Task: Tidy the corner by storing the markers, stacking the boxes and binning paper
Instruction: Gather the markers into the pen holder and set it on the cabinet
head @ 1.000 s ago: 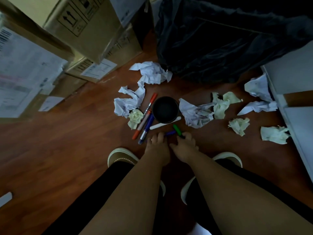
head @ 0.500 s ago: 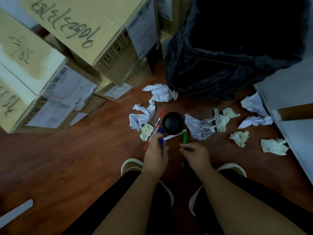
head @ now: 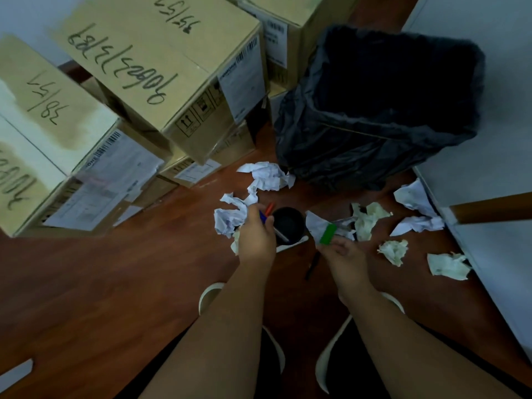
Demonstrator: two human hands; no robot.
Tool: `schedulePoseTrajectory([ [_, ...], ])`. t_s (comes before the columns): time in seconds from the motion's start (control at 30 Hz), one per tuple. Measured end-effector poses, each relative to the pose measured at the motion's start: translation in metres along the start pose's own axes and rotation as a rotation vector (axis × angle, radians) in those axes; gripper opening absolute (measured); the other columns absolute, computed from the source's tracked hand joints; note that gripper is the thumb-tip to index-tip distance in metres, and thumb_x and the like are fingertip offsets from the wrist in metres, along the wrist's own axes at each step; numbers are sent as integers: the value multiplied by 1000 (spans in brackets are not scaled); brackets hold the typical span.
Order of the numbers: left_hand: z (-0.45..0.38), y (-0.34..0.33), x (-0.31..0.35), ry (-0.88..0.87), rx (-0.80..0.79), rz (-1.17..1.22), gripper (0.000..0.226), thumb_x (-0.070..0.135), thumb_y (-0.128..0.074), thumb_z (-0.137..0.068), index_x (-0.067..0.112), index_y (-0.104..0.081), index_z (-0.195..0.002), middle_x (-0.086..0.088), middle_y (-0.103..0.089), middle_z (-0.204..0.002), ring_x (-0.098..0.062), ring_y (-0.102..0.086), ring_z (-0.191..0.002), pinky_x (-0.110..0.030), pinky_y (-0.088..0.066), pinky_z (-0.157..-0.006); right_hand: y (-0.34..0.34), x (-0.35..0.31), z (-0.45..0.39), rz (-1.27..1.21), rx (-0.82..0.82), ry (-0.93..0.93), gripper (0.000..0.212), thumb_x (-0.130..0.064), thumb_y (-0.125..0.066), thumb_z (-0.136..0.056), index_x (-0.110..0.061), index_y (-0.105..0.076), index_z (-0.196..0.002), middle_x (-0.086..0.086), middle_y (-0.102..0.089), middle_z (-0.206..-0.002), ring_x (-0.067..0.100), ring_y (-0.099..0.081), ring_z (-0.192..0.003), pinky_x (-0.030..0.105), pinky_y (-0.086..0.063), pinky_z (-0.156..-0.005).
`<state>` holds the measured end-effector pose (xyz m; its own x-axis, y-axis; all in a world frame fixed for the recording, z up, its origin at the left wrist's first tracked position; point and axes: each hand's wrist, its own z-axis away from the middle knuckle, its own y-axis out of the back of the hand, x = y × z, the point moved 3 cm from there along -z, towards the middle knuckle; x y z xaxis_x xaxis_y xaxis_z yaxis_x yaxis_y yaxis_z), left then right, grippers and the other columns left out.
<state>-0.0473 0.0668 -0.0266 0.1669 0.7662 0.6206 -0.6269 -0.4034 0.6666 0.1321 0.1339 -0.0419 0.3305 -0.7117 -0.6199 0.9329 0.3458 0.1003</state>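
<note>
Left hand: your left hand is closed around a small bundle of markers, at the centre of the frame, just left of the black cup.
Markers in left hand: a blue marker and an orange marker stick out above your fingers; a thin grey tip points down over the cup mouth.
Right hand: your right hand pinches a green marker between thumb and fingers; the other fingers are curled in.
Black cup: the black cup stands upright on the wooden floor, between your two hands.
White marker: a white marker lies on the floor, touching the lower edge of the cup.
Dark marker: a dark marker lies on the floor below your right hand; I cannot tell its colour.
Crumpled paper: white crumpled paper lies left of and above the cup; more pieces, white and yellowish, are spread on the right side of the frame.
Bin: the bin with a black bag stands open at the upper right, just behind the paper.
Boxes: cardboard boxes with handwritten numbers fill the upper left, piled unevenly.
Your shoes: pale shoes show under your forearms, at the lower centre.
</note>
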Motion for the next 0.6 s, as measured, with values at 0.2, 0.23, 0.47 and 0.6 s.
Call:
schedulePoseTrajectory([
  [0.2, -19, -5, -3, -50, -148, -134, 13, 23, -53, -99, 13, -50, -107, -12, -64, -90, -28, -62, -85, -37, -46, -69, -19, -20, -16, -112, 45, 14, 16, -4, -63, -89, -8, -57, -104, 5, -63, -81, 16, -57, -71, 27, -46, -67],
  [0.23, -22, -7, -4, -74, -191, -167, 16, 22, -54, -98, 12, -52, -110, -12, -64, -99, -29, -62, -93, -36, -46, -73, -23, -23, -19, -102, 48, 26, 15, -5, -63, -89, -9, -57, -103, 6, -64, -80, 16, -57, -70, 29, -45, -66],
  [0.47, -10, 8, -20, -118, -240, -243, 43, 5, -50, -94, 15, -46, -135, -11, -48, -135, -29, -52, -118, -35, -44, -89, -44, -30, -41, 49, 78, 51, 12, -21, -68, -85, -16, -58, -91, 4, -63, -82, 17, -55, -68, 29, -43, -62],
  [0.6, 12, 11, -52, -20, -422, -333, 27, 9, -56, -90, 12, -57, -116, -13, -49, -125, -32, -55, -110, -31, -43, -87, -54, -25, -36, 228, 98, 117, 29, -23, -67, -86, -22, -64, -114, -5, -59, -107, 13, -55, -99, 31, -49, -87],
])
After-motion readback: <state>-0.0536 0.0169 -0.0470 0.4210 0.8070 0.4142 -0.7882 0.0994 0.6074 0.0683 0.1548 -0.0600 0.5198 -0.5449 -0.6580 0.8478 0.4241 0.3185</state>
